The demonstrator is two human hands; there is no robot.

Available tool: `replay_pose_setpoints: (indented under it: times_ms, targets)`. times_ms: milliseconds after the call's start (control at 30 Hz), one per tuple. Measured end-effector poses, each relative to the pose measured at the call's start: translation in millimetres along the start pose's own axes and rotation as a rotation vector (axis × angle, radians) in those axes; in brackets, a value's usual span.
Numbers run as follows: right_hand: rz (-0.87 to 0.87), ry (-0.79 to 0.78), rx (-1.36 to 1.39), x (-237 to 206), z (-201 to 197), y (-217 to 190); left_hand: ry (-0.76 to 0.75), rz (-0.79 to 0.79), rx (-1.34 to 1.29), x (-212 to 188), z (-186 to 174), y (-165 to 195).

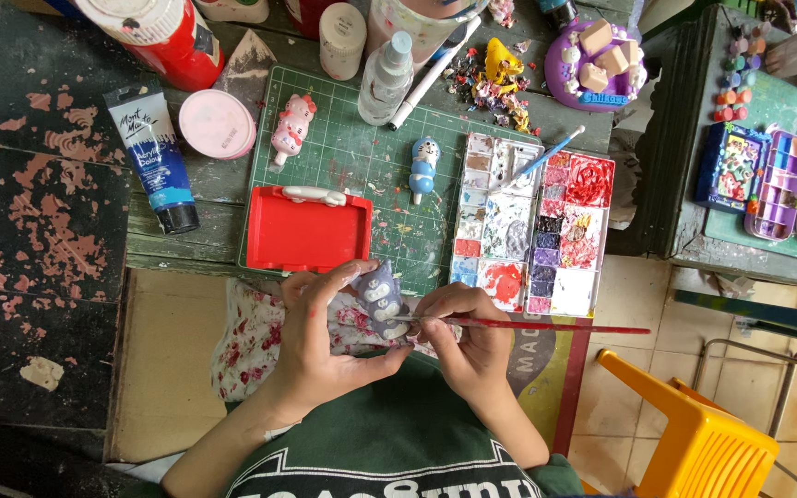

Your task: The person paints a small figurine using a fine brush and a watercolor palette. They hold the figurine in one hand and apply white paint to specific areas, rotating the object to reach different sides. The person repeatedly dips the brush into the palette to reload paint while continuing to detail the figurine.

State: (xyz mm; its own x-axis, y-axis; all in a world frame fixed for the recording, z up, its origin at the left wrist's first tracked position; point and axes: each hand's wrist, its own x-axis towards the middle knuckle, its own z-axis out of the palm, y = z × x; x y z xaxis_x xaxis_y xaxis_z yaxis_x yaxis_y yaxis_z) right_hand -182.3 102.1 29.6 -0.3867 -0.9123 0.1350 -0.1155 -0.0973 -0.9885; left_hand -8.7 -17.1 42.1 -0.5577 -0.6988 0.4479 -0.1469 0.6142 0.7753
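Painting looks partly done: the small lavender figurine (378, 297) already carries white and dark face details, though I cannot tell how much remains. One green cutting mat (352, 161) holds one red tray (306, 232), beside one stained paint palette (532, 221). Two finished-looking figurines lie on the mat, one pink (292, 127), one blue (423, 166). Left hand (311, 341) fingers wrap the lavender figurine over the lap; right hand (472, 337) pinches one red-handled brush (546, 325), tip touching it.
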Motion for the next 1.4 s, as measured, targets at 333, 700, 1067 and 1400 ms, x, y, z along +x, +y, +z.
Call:
replay_pose_setpoints:
  times_ms: [333,700,1067,1400]
  targets:
    - [0.020,-0.002,-0.001,1.5,-1.2,-1.3,0.002,0.004,0.002,0.3,0.5,-0.6]
    - [0.073,0.029,0.101,-2.1,-0.2,-0.2,-0.004,0.000,0.004,-0.1,0.7,-0.3]
    - [0.062,0.046,0.114,-4.4,-1.1,0.9,0.001,0.034,0.018,-1.0,0.1,-1.9]
    - [0.088,0.070,0.088,-5.4,-0.4,1.1,0.027,0.074,0.046,-3.5,3.3,-5.1]
